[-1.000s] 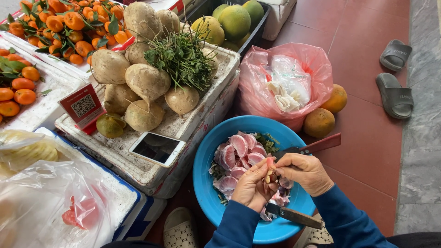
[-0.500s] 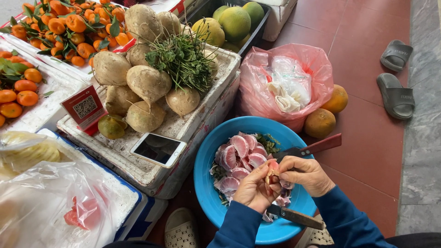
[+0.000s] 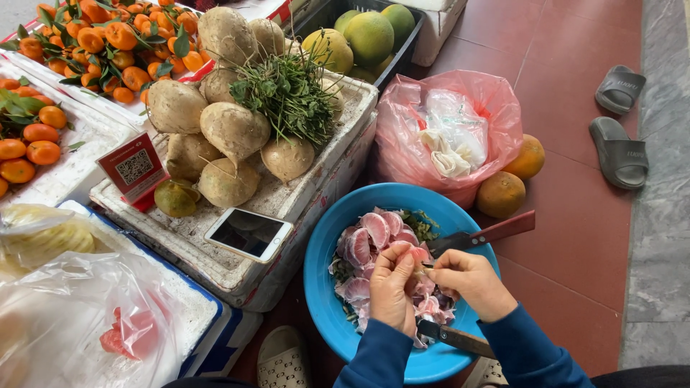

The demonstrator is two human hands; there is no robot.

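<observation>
I looked down from the head camera at a blue basin on the red tiled floor, at about five o'clock in the view. My left hand and right hand met over the basin's middle. The left grip was closed around a pink peeled pomelo segment, thumb and fingers pinching it. The right grip was narrow, fingertips pinched on the same segment's edge, just beside the left hand. More pink segments lay heaped in the basin at ten o'clock from my hands.

A knife with a reddish handle rested across the basin rim at two o'clock. A second knife lay under my wrists at six o'clock.

A pink plastic bag holding white pith stood at twelve o'clock from the basin, with two orange fruits just beside it. At ten o'clock a foam box carried pale round roots, green herbs and a white phone. Grey slippers lay well apart at two o'clock.
</observation>
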